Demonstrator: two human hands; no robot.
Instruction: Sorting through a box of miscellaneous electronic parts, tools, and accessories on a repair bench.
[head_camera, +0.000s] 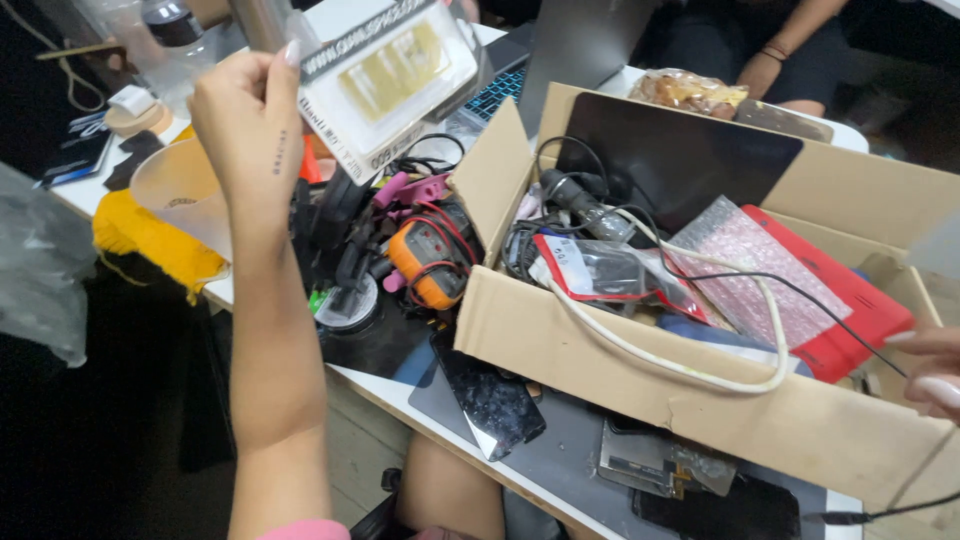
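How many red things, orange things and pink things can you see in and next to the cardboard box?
Red: 2, a flat red plastic case and a clear red-edged bag, both in the brown cardboard box.
Orange: 1, an orange handheld meter beside the box.
Pink: 2, a pink bubble-wrap pouch in the box and pink plastic clips beside it.
Total: 5
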